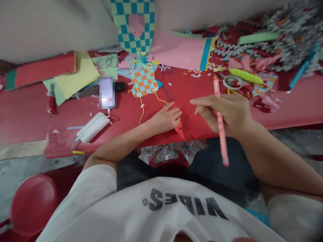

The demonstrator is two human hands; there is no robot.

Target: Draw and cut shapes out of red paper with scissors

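My right hand [230, 112] is raised over the table's front edge, fingers closed around a slim pink patterned pencil [221, 131]. One end of the pencil points away from me, while the other hangs down toward my lap. My left hand [168, 117] rests on the red table with its fingers stretched out. Beside and partly under those fingers lies a small pointed piece of red paper [180, 131]. Beyond it, an orange-and-blue checkered woven paper piece [145, 80] has yellow strings trailing toward my left forearm.
A green-and-teal checkered paper piece [136, 30] stands behind. On the left are a phone [107, 92], a white power bank [93, 127] and a red-handled tool [52, 102]. A tape roll [232, 82], a yellow-green cutter-like object [246, 76] and grey paper chains [285, 33] lie right.
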